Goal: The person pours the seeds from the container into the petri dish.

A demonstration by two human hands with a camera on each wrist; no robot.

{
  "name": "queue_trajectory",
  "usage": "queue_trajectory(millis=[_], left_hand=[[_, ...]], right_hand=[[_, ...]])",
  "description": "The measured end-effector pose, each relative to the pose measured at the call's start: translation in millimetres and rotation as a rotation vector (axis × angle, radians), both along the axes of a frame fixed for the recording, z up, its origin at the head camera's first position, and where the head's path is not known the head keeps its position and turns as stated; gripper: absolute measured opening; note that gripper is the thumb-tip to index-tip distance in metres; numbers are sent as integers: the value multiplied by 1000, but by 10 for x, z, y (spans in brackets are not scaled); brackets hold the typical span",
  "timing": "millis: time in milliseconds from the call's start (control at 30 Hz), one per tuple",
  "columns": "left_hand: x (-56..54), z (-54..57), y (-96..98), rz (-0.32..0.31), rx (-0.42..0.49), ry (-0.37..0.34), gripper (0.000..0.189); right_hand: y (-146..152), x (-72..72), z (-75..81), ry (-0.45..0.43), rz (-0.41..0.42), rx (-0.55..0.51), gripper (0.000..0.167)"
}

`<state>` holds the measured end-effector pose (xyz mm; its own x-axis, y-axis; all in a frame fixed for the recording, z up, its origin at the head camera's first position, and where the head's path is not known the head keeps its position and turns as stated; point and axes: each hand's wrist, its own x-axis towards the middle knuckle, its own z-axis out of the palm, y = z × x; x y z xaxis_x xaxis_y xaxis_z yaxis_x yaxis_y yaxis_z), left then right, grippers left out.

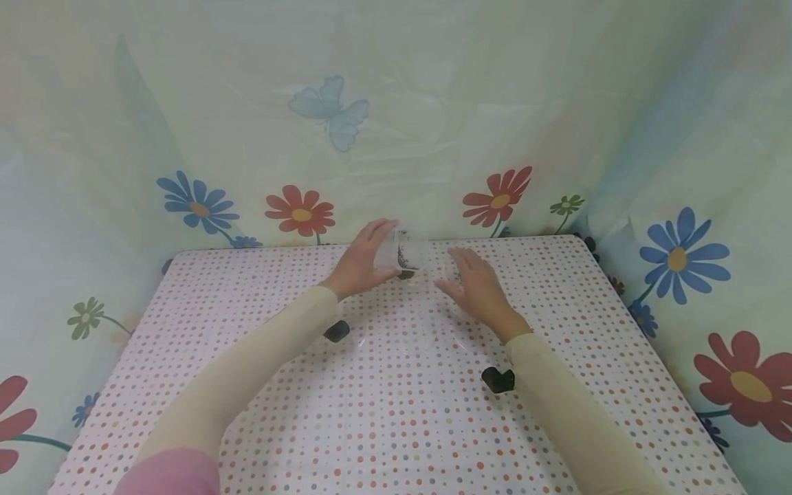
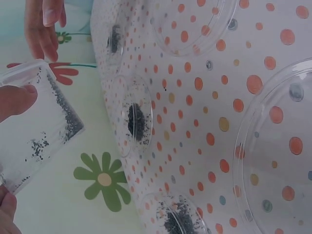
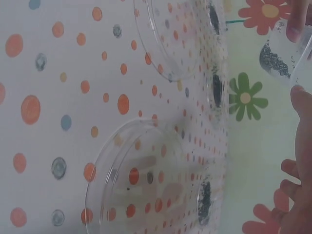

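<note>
1. Gripping from the left, the left hand [image 1: 361,264] spreads its thumb and fingers across a clear container [image 2: 53,112], thumb apart from the fingers, with the container between them.
2. Just right of the left palm, the container is raised before the flowered backdrop [image 1: 396,158], near the far edge of the dotted table [image 1: 396,426]. It lies between the two hands and nearer the left one. It is tilted, one corner lowest; its long axis cannot be told, as the left wrist view cuts it off.
3. Inside it, dark granules [image 2: 73,126] line the lower edge, thickest at that lowest corner. This downward slant appears to be the relation that matters most.
4. Lower than the container, small clear dishes [image 2: 144,92] with dark heaps stand in a row along the table's far side. Larger clear round dishes [image 2: 241,141] lie closer to the person.
5. Farthest right, the right hand [image 1: 482,292] has its thumb well parted from its fingers and holds nothing. In the head view a gap separates it from the container.
</note>
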<state>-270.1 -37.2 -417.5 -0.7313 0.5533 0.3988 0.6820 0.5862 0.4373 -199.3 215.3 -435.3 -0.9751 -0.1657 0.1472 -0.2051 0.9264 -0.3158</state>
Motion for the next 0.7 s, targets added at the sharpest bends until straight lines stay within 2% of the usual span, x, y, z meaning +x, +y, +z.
queue_trajectory(millis=[467,700], left_hand=[[5,-25,-119,17,27,-16,90],[31,-26,-192,33,7,-25,89]], right_hand=[[-163,-34,-3,7,25,-2,75],[-213,-69,-33,2,51,11,73]])
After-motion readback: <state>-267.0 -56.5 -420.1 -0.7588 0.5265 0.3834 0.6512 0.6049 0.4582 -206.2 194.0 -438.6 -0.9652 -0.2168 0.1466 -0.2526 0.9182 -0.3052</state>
